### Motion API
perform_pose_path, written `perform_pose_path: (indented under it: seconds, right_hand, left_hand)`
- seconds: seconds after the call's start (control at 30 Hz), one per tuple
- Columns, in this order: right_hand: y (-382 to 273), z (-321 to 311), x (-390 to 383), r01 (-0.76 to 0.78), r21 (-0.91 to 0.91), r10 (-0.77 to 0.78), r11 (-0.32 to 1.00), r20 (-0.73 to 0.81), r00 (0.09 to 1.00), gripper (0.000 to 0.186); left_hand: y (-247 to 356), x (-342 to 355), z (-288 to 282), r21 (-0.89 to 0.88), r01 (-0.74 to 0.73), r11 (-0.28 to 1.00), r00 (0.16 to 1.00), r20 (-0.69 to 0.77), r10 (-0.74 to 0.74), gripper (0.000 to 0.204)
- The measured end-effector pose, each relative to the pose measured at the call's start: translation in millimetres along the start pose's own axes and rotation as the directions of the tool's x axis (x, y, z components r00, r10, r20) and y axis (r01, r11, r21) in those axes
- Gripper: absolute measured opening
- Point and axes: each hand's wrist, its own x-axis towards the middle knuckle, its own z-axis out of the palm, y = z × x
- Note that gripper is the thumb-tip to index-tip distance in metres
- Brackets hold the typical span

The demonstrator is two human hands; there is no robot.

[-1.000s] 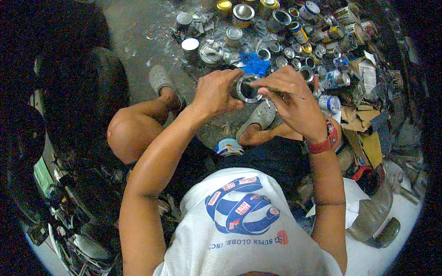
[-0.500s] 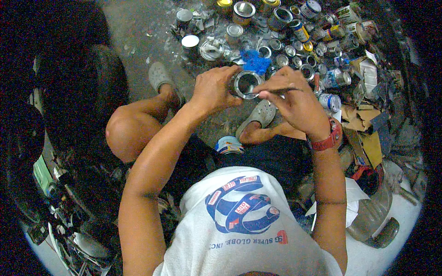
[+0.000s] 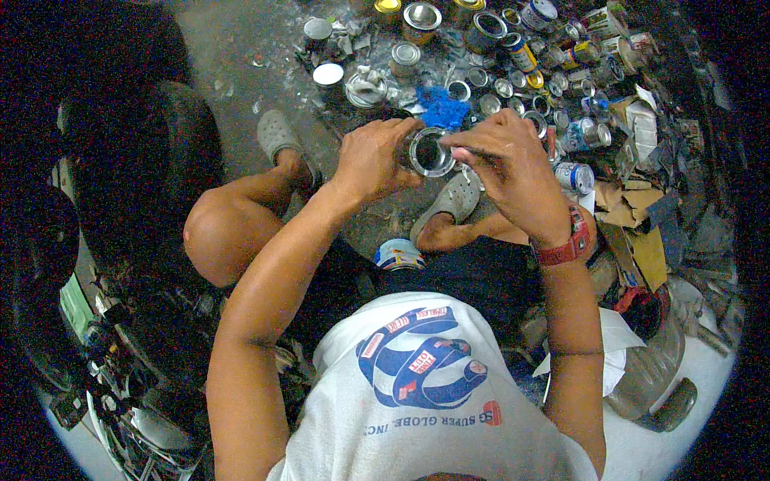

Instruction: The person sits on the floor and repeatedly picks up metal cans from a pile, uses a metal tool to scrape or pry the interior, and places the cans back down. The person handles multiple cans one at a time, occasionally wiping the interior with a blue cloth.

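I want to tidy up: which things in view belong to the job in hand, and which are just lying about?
In use:
open metal can, held by left hand
right hand at its rim, grip unclear

Apparently just lying about:
blue crumpled material
white-topped can
torn cardboard
white sheet

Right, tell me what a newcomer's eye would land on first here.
Probably the crowd of metal cans littering the floor at the upper right, with a bright blue crumpled heap at its near left edge. Next, the open can in the left hand, just above the picture's centre, with the right hand close against it. The red wristwatch on the right wrist stands out too.
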Motion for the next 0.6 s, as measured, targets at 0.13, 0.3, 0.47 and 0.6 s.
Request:
perform_pose_path:
  seconds: [0.13,0.3,0.47,0.6]
  right_hand:
    - [2.2,-5.2,-1.0,0.001,0.051,-0.007,0.999,0.126,0.992,0.020]
    - [-2.0,-4.9,1.6,-0.022,-0.086,0.021,0.996,-0.008,1.000,0.019]
    - [-3.1,17.1,-17.9,-0.124,-0.102,0.118,0.987,-0.064,0.991,0.020]
    - [-8.5,16.3,-13.8,-0.109,-0.194,0.099,0.975,-0.064,0.993,0.019]
  left_hand:
    - [-5.2,1.1,0.0,0.007,0.006,1.000,1.000,-0.025,-0.005,0.087]
    - [-5.6,0.5,-2.2,0.056,-0.006,0.998,0.999,-0.043,0.008,0.088]
    - [-3.2,4.1,-2.7,0.061,0.040,0.997,0.996,-0.084,-0.035,0.091]
    - [-7.2,1.8,-0.3,0.053,0.035,0.998,0.997,-0.075,-0.031,0.093]
